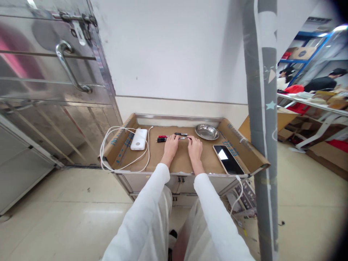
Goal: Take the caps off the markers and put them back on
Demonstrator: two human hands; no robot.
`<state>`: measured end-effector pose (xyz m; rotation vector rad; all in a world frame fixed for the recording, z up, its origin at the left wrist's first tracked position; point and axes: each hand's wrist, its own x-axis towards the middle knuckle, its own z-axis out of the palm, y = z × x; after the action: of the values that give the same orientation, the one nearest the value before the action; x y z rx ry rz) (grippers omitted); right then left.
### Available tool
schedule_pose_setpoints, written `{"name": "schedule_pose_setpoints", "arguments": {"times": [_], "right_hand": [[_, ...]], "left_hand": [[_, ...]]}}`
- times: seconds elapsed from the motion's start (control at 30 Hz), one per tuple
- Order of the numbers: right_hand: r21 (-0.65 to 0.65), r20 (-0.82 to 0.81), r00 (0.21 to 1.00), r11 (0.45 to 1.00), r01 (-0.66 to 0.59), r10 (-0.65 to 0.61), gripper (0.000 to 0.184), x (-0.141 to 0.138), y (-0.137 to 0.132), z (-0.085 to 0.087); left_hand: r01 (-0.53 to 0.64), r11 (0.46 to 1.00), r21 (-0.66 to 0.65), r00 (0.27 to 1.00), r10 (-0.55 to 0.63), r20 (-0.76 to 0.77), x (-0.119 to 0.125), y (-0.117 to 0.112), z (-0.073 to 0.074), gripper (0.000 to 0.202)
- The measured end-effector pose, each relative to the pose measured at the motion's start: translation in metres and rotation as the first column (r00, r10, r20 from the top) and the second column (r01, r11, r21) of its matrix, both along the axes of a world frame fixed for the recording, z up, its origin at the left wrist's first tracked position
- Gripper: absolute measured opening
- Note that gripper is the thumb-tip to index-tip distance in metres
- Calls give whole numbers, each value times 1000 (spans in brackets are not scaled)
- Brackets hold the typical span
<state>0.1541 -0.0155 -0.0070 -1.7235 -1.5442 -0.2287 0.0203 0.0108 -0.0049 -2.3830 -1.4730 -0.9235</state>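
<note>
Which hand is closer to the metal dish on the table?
Right. The right hand lies close to the metal dish, toward the person and slightly left of it. The left hand is farther off, beyond the right hand, nearer the white power bank.

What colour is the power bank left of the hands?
White: the rectangular power bank, best seen in head view.
</note>
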Motion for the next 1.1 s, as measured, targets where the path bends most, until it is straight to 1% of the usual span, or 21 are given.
{"name": "schedule_pose_setpoints", "arguments": {"times": [0.2, 0.27, 0.3, 0.37, 0.4, 0.43, 0.53, 0.63, 0.73, 0.83, 0.9, 0.97, 1.1], "right_hand": [[-10, 26, 992, 992, -122, 122, 32, -1, -1, 2], [-16, 21, 981, 981, -195, 195, 33, -2, -2, 4], [-23, 18, 968, 968, -248, 249, 35, -3, -3, 5], [-46, 8, 934, 933, -356, 357, 47, -5, -5, 7], [-57, -5, 922, 920, -387, 387, 53, -6, -5, 8], [-61, -23, 920, 918, -392, 392, 57, -7, -5, 8], [-35, -46, 937, 937, -348, 346, 58, -8, -2, 6], [-21, -46, 965, 965, -261, 260, 52, -6, 3, 2], [-47, -1, 986, 985, -165, 166, 45, -3, 7, -2], [-124, 88, 994, 991, -58, 69, 40, -3, 9, -4], [-168, 141, 990, 986, -8, 32, 39, -5, 11, -4], [-186, 177, 983, 982, -9, 43, 39, -6, 12, -4], [-199, 208, 969, 976, -90, 131, 39, -7, 17, -3]], "left_hand": [[10, 1000, 0, 1000, -10, 18, -1, -1, 1, 17], [17, 1000, -6, 1000, -17, 26, -1, -1, 1, 18], [18, 1000, -7, 999, -18, 30, -2, -2, 2, 18], [1, 1000, -12, 999, 0, 40, -3, -4, 3, 19], [-18, 1000, -16, 999, 19, 48, -3, -5, 4, 19], [-46, 999, -22, 997, 47, 55, -4, -7, 5, 20], [-162, 986, -35, 985, 164, 54, -6, -15, 8, 23], [-330, 943, -41, 942, 332, 41, -8, -22, 9, 23], [-415, 908, -62, 909, 417, 25, -9, -26, 7, 23], [-434, 894, -112, 899, 438, 10, -9, -28, 7, 26], [-430, 891, -144, 900, 436, 5, -9, -28, 7, 28], [-425, 890, -164, 902, 433, 10, -8, -28, 6, 28], [-412, 897, -159, 906, 422, 34, -8, -27, 5, 28]]}}
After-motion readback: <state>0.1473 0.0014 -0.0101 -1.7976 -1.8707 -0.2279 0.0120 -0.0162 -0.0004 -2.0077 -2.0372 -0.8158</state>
